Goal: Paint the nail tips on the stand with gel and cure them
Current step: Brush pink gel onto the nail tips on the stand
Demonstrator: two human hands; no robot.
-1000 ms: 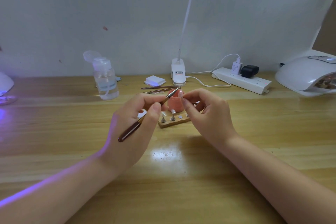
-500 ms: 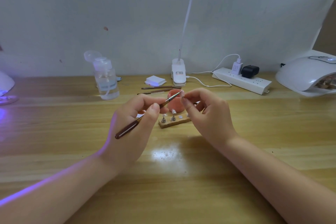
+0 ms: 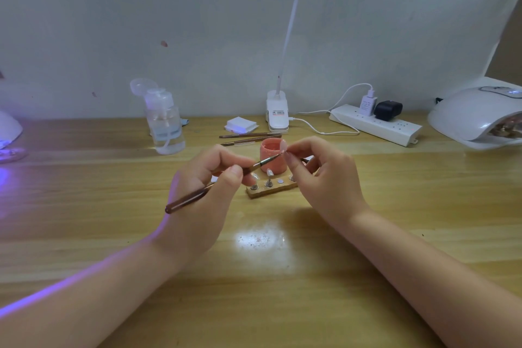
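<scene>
My left hand (image 3: 210, 192) grips a dark brown gel brush (image 3: 192, 198), its bristles touching a pale nail tip (image 3: 283, 147). That tip is pinched between the thumb and fingers of my right hand (image 3: 324, 175), held above the table. Behind it stands a pink gel pot (image 3: 272, 159). Below my fingers lies the small wooden stand (image 3: 272, 189) with metal pegs; a couple of pegs carry clear nail tips (image 3: 269, 173), and one slot shows a bare round disc.
A white curing lamp (image 3: 480, 116) sits at the far right, another lamp glowing violet at the far left (image 3: 8, 135). Along the back are a pump bottle (image 3: 165, 124), white pads (image 3: 241, 125), two spare brushes (image 3: 248, 135), a desk-lamp base (image 3: 277, 113) and a power strip (image 3: 375, 124).
The brush handle has dropped slightly and its bristles have moved right onto the nail tip. My right hand has barely moved.
</scene>
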